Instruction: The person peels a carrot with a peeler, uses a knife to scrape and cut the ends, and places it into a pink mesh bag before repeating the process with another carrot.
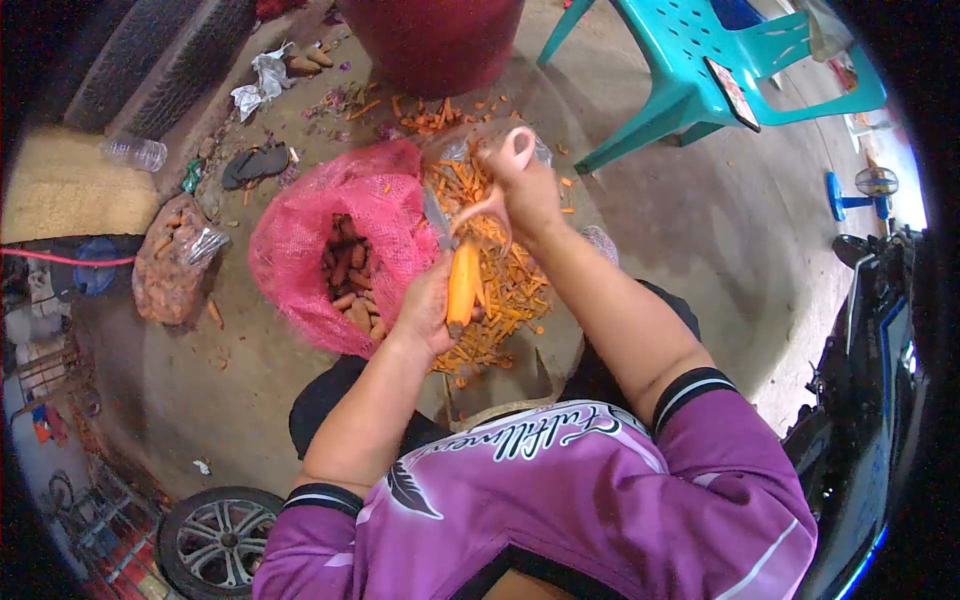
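Observation:
My left hand is wrapped round an orange peeled carrot, held roughly upright in front of me. Just beyond its upper end, my right hand is closed round the pinkish handle of a peeler, blurred by motion. Orange peelings lie heaped on the floor below both hands. To the left of the carrot stands an open pink mesh sack with brownish unpeeled roots inside. A blade-like grey object shows between the sack and the peeler.
A red tub stands ahead, and a teal plastic chair is at the upper right. On the left are a bag of roots, a dark sandal and a plastic bottle. A motorcycle stands at the right.

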`<state>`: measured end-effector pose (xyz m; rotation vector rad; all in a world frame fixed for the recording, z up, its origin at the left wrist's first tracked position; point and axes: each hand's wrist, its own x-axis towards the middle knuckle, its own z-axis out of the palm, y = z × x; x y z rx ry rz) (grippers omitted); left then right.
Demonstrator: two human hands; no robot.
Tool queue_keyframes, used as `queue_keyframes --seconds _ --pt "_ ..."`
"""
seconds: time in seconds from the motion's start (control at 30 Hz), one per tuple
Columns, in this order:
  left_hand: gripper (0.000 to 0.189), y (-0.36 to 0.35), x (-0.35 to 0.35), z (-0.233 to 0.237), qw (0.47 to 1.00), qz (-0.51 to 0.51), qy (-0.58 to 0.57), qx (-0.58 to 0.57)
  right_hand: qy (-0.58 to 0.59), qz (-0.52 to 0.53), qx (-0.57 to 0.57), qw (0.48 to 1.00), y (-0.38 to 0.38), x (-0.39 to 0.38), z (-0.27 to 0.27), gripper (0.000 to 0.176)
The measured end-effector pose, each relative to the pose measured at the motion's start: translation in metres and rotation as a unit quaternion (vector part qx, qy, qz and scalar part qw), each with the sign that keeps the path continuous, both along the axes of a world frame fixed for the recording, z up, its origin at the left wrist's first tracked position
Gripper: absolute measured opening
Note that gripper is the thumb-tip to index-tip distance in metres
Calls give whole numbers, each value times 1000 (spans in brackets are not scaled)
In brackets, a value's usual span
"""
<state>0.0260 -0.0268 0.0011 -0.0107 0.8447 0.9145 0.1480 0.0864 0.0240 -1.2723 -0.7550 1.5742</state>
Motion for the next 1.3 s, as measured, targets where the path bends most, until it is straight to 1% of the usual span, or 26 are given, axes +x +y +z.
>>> queue_keyframes --seconds 0.07,0.17,0.23,0.27,0.3,0.37,0.4,0.43,0.53,0.57,0.67,0.7,0.73,0.8,0.83,0.87,0.9,0.93,1.0,1.03,1.1,1.13,1.17,1.2,1.23,1.3 --pt "34 -1 2 1 1000 -10 -11 5 77 -67 22 995 17 12 -24 20" --pt "35 3 -1 -3 1000 -13 3 -3 98 -89 -7 991 16 11 -17 20" --pt "37 7 -3 7 1000 -7 12 -7 87 -21 -29 996 4 0 -11 20" --pt "38 6 -4 4 1000 -25 -7 -1 81 12 -40 996 0 -3 -9 20" --pt "39 5 -7 -2 999 -44 -25 5 61 38 -41 997 0 -2 -17 24" --pt "41 2 -10 -3 996 -63 -61 16 54 -33 -21 998 11 7 -33 27" --pt "42 2 -12 2 995 -64 -77 20 52 -69 -11 996 19 14 -45 29" --pt "43 2 -14 5 993 -65 -93 25 16 -109 -7 994 25 21 -68 34" --pt "44 -2 -29 6 1000 -2 -25 10 -53 -134 -109 984 26 34 -120 36" --pt "44 -2 -37 5 1000 19 -24 6 -122 -97 -88 984 30 39 -157 40" --pt "42 -10 -57 16 996 54 72 10 33 -104 -242 964 27 28 -149 36" --pt "38 -13 -64 17 996 54 69 18 83 -137 -243 957 30 22 -163 40" --pt "36 -16 -70 17 995 49 85 14 21 -95 -229 968 25 15 -183 41" --pt "32 -22 -81 16 992 39 117 4 -102 -10 -198 975 5 4 -218 43" --pt "30 -25 -85 18 990 36 137 10 -228 189 -255 920 0 -1 -226 49" --pt "27 -28 -88 20 987 34 158 16 -341 377 -295 809 -6 -6 -234 55" --pt "25 -31 -90 20 983 31 178 23 -441 484 -212 725 -20 -20 -251 60" --pt "25 -32 -93 21 981 27 192 22 -525 575 -120 617 -39 -37 -268 66" --pt "25 -34 -98 20 975 18 219 21 -561 387 -139 718 -76 -55 -280 68" --pt "36 -37 -102 17 981 22 191 19 -566 381 -141 717 -79 -58 -281 65" --pt "33 -36 -105 18 976 24 216 29 -575 367 -145 717 -76 -61 -282 58" --pt "32 -35 -105 20 973 24 228 34 -573 385 -134 711 -70 -60 -269 56" --pt "34 -34 -102 21 967 36 249 49 -571 403 -123 705 -66 -55 -252 54" --pt "34 -33 -102 23 962 20 264 61 -568 421 -112 699 -63 -51 -240 52" --pt "35 -32 -102 25 957 4 280 73 -549 400 -71 730 -63 -44 -251 43" --pt "36 -31 -100 30 947 -25 304 102 -537 365 -45 759 -61 -35 -260 40"
